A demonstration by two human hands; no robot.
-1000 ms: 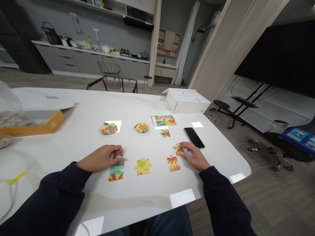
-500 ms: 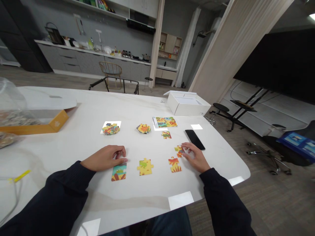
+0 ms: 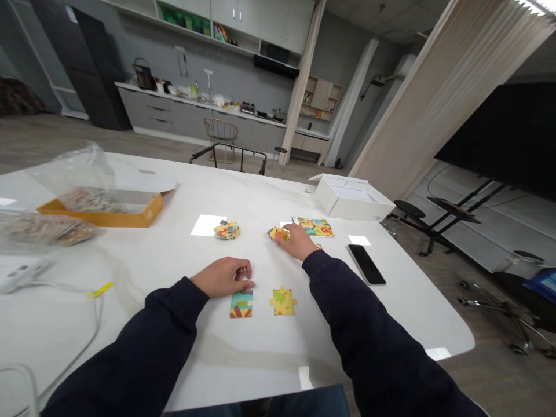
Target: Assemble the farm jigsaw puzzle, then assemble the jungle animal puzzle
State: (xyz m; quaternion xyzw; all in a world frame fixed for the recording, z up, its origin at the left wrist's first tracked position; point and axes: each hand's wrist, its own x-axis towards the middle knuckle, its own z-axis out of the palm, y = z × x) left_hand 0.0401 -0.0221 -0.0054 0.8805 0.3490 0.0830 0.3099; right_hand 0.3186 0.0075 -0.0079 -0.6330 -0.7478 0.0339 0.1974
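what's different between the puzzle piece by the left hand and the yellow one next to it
The frog piece has a teal upper part, while the yellow piece is yellow nearly all over. The frog piece has straight left and bottom edges; the yellow piece has tabs sticking out at its left, right and top. Both lie flat, picture side up, on the white table.

Grey kitchen cabinets [image 3: 182, 119] line a grey wall [image 3: 156, 46] across the upper left, a tall dark fridge [image 3: 93, 75] beside them. Pale curtains [image 3: 452, 87] slant down the upper right, near a black screen [image 3: 508, 139], above greyish wood-look flooring [image 3: 490, 370].
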